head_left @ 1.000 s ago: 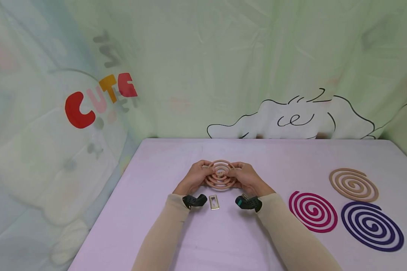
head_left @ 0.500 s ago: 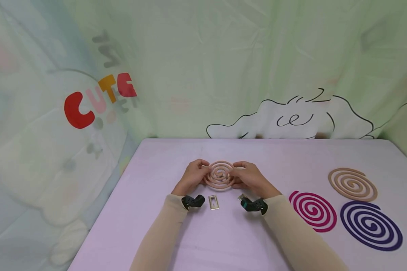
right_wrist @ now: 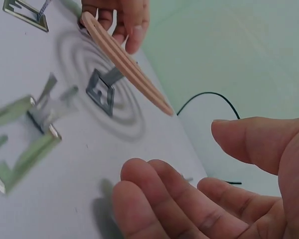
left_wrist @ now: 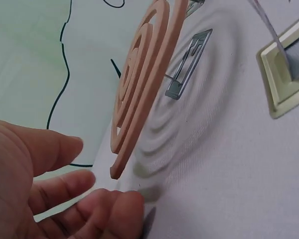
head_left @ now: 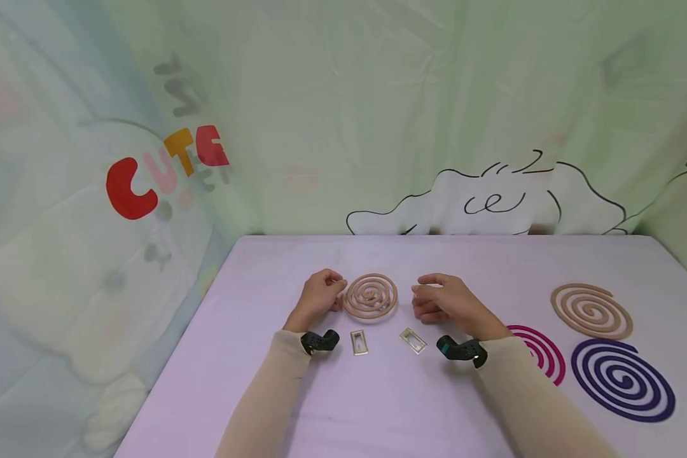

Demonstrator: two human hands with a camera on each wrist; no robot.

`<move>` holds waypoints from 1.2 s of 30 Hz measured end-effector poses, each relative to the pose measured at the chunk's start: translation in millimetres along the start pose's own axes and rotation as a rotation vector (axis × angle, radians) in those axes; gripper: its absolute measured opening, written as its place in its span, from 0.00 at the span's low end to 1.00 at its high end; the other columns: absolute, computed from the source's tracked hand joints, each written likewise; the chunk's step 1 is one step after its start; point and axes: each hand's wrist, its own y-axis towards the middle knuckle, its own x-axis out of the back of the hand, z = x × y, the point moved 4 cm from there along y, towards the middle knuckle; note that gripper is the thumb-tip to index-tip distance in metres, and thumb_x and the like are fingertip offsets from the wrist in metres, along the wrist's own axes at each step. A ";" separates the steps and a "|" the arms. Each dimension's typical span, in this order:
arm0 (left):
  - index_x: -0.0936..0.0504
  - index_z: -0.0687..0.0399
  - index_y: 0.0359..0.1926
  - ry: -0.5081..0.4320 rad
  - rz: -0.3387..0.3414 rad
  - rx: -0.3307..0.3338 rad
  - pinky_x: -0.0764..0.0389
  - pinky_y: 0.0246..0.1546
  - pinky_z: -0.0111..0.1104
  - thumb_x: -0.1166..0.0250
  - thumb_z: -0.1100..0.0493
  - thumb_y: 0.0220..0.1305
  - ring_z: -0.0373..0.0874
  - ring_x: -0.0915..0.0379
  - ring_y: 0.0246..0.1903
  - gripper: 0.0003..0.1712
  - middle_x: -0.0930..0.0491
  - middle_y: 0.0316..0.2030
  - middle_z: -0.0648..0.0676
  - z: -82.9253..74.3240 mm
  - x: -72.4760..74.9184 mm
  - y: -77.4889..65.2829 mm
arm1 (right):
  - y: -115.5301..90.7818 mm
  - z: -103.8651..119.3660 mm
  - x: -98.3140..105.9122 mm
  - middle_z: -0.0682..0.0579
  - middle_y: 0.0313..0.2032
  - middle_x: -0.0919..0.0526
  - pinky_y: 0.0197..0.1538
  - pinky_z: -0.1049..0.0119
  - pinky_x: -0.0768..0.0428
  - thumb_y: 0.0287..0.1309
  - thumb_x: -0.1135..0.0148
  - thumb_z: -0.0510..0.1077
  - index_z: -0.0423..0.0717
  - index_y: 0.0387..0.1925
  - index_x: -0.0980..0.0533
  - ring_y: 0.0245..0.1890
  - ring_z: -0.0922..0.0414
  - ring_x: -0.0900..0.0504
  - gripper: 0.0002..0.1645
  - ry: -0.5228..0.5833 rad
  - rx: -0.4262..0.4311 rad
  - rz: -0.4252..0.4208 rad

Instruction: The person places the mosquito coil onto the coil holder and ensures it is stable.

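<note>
A light-brown mosquito coil [head_left: 370, 296] sits raised above the table on a small metal stand [left_wrist: 189, 64], its shadow falling on the cloth below. My left hand [head_left: 320, 296] is beside the coil's left edge. In the left wrist view its thumb and fingers [left_wrist: 109, 211] are parted and loosely bent, clear of the coil. To the right, with a gap from the coil, my right hand [head_left: 446, 301] hovers with relaxed fingers and holds nothing. Two more metal stands lie nearer me, a left one [head_left: 359, 342] and a right one [head_left: 413, 341].
On the right of the table [head_left: 252, 381] lie a tan coil [head_left: 591, 312], a purple coil [head_left: 623, 380] and a magenta coil [head_left: 541, 350]. The right forearm partly covers the magenta one. Printed curtains [head_left: 332, 127] hang behind and at the left.
Both hands have let go of the light-brown coil and drawn apart, the right one farther. The coil stays on its stand, and the right-hand stand is now uncovered.
</note>
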 end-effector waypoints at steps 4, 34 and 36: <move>0.18 0.63 0.52 -0.026 -0.045 -0.053 0.19 0.22 0.27 0.36 0.59 0.73 0.39 0.25 0.23 0.13 0.24 0.34 0.53 -4.8 -1.2 -1.0 | -3.3 -5.6 13.7 0.40 0.46 0.14 0.44 0.61 0.12 0.73 0.39 0.48 0.33 0.74 0.39 0.37 0.54 0.12 0.38 -0.008 -0.001 -0.027; 0.17 0.56 0.49 0.118 0.259 -0.228 0.25 0.23 0.26 0.37 0.58 0.75 0.40 0.24 0.22 0.08 0.16 0.37 0.63 -80.1 -95.1 -14.0 | 16.0 -13.2 15.3 0.47 0.33 0.14 0.33 0.68 0.14 0.70 0.34 0.42 0.34 0.57 0.22 0.26 0.58 0.17 0.21 -0.131 -0.070 -0.113; 0.17 0.58 0.49 0.118 0.266 -0.233 0.25 0.23 0.26 0.37 0.59 0.75 0.39 0.24 0.21 0.08 0.16 0.36 0.65 -80.9 -97.5 -14.8 | 16.2 -13.2 15.0 0.47 0.31 0.15 0.32 0.68 0.14 0.70 0.35 0.42 0.33 0.55 0.21 0.25 0.59 0.17 0.19 -0.140 -0.066 -0.115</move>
